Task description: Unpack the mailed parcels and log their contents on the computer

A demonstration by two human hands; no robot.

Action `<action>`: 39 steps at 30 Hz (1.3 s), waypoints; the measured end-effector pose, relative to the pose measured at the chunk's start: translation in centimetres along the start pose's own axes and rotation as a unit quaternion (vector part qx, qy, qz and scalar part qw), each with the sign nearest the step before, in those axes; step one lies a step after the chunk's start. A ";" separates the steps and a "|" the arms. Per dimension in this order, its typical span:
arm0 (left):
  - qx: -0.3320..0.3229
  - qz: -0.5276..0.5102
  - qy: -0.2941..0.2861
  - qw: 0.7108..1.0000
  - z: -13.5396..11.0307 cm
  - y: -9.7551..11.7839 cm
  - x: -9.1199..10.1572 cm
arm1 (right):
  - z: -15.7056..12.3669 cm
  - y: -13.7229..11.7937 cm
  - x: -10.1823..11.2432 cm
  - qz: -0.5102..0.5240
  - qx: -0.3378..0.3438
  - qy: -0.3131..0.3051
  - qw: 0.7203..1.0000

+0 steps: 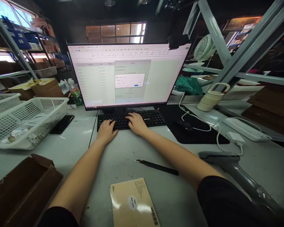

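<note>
My spread left hand [106,132] and right hand [136,124] touched the keyboard [120,119]; sliding back risked cuts from the craft knife [156,167] near it.

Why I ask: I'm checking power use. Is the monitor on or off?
On: the monitor is lit, displaying a white dialog box.

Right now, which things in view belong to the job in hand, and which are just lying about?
In use:
keyboard, under the left hand and right hand
lit monitor, facing them

Probably just lying about:
craft knife
yellowish packet
white basket
drink bottle
beige flask
</note>
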State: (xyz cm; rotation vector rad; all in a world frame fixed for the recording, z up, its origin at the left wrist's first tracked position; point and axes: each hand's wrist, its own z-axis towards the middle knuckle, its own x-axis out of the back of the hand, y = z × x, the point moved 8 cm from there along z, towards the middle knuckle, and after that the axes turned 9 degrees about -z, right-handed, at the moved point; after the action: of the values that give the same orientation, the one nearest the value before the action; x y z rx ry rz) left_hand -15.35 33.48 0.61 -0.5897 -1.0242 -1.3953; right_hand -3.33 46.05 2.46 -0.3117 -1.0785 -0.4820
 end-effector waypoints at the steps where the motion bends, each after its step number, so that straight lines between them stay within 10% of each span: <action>1: 0.003 0.001 0.000 1.000 0.0 0.0 0.0 | -0.1 0.1 -0.2 0.000 -0.002 -0.005 1.000; 18: 0.096 0.043 0.020 0.994 0.1 -0.6 0.5 | 0.9 -1.3 0.1 -0.021 0.009 -0.037 0.999; 39: 0.030 0.013 -0.018 0.999 0.2 0.2 0.1 | 1.9 -0.4 0.4 0.002 -0.013 -0.034 0.999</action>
State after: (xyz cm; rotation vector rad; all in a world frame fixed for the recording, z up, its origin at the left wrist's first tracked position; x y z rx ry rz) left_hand -15.19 33.64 0.89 -0.5832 -1.0797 -1.3299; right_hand -4.82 46.48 3.63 -0.3541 -1.1389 -0.4855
